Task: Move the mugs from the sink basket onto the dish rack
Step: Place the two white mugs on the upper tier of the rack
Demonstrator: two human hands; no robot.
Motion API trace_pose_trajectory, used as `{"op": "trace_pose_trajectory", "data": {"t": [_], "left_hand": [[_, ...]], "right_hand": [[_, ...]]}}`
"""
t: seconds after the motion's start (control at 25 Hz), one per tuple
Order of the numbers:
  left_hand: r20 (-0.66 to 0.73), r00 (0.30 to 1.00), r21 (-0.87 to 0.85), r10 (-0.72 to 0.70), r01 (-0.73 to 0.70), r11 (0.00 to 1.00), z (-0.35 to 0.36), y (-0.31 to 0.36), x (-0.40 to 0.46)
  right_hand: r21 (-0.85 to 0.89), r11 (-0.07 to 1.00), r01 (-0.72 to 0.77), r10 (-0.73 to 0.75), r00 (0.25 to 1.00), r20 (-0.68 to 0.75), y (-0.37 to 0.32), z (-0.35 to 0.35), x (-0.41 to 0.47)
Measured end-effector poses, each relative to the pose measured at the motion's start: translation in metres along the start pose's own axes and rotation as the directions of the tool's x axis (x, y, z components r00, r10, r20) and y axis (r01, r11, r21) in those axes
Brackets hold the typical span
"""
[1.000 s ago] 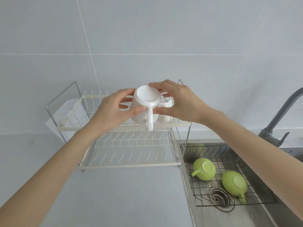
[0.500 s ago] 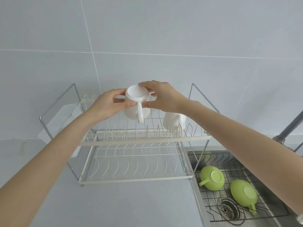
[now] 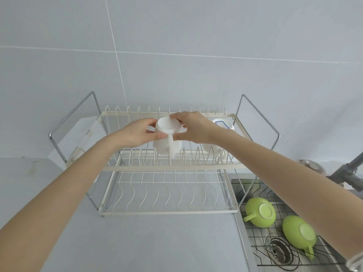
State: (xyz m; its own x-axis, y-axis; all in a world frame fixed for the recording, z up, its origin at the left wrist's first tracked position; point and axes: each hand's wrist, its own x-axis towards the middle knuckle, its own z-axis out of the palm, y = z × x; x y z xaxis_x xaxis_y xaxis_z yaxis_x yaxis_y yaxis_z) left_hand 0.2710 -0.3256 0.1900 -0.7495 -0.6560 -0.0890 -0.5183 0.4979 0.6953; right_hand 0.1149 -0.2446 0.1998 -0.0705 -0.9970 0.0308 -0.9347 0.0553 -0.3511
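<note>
An upside-down white mug [image 3: 165,138] is held low over the upper tier of the two-tier wire dish rack [image 3: 172,168], its handle facing me. My left hand [image 3: 137,134] grips its left side and my right hand [image 3: 193,127] grips its right side and base. A second white mug [image 3: 221,134] stands upside down at the right end of the same tier. Two green mugs lie upside down in the wire sink basket [image 3: 259,250]: one [image 3: 260,212] near the rack, the other [image 3: 299,235] further right.
The rack stands on a grey counter [image 3: 149,244] against a tiled wall. The sink drain [image 3: 278,249] shows under the basket. A grey faucet [image 3: 351,169] rises at the right edge. A folded white cloth [image 3: 86,134] hangs at the rack's left end.
Both hands have carried the white mug lower, down among the upper tier's prongs. The view has tipped downward, showing more of the rack, counter and sink.
</note>
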Motion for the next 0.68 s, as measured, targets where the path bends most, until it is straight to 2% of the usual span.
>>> {"op": "trace_pose_trajectory", "data": {"t": [0.4,0.56,0.68], "left_hand": [[-0.01,1.0,0.017,0.001,0.0,1.0,0.002,-0.001,-0.001],[-0.052,0.999,0.187,0.003,0.007,0.982,-0.002,0.009,-0.008],[-0.092,0.994,0.44,0.06,-0.013,0.898,-0.005,0.025,-0.018]], "right_hand": [[-0.076,0.997,-0.014,0.017,0.999,0.039,-0.002,-0.002,-0.007],[-0.15,0.989,-0.005,0.018,0.996,0.087,-0.002,-0.012,-0.016],[-0.203,0.979,-0.003,0.024,0.995,0.099,-0.003,-0.025,-0.033]]}}
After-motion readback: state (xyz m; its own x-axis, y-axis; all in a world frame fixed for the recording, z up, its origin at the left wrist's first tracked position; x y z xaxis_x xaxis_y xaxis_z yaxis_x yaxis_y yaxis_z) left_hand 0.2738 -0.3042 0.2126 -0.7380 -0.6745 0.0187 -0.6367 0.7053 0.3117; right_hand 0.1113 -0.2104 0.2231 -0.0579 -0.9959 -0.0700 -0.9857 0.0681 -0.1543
